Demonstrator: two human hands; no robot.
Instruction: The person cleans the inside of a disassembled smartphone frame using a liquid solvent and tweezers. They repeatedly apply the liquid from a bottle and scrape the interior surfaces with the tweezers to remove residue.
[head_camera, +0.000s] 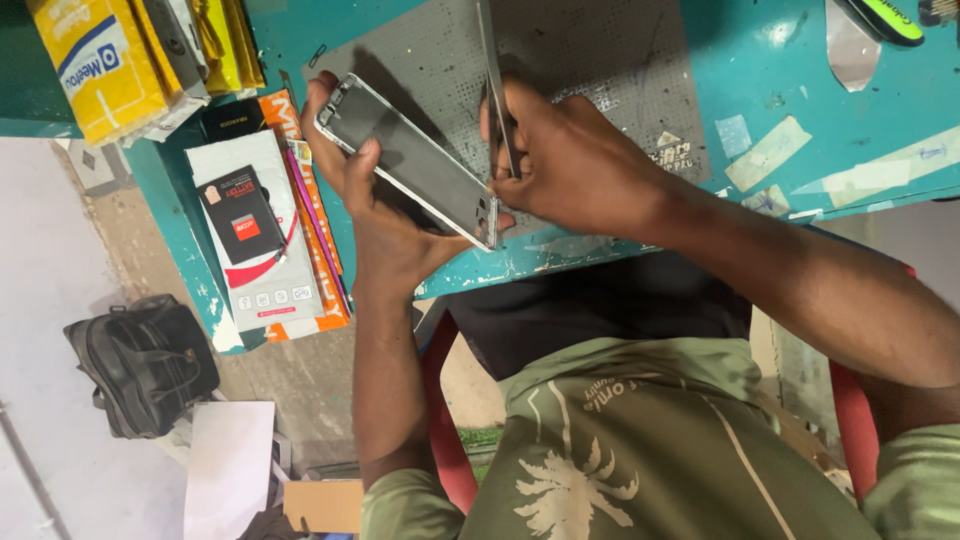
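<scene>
Olive-green shirt (620, 450) with a pale palm-tree print fills the bottom of the view, both bare forearms reaching up from it toward a teal workbench (800, 60). Left hand (375, 215) is closed around a phone (410, 160) with a dark glass face and a silver frame — thumb lying across the glass near the middle, fingers wrapped behind the far long side. That phone is held tilted just above the bench's near edge, one short end toward the bench's left corner, the other almost touching the right hand (570, 160). Right hand is pinched shut on a thin metal blade (492, 70), which runs up past the fingers over a grey perforated mat (600, 60); its lower tip meets the phone's short end, though the exact contact is hidden by the fingers. Torn strips of pale tape (770, 150) stick to the bench toward its right side. At the bench's left end lie flat white and orange boxes (265, 260), and yellow cartons (110, 60) stand at the far left corner. A black backpack (145, 360) sits on the floor below — well apart from the hands
</scene>
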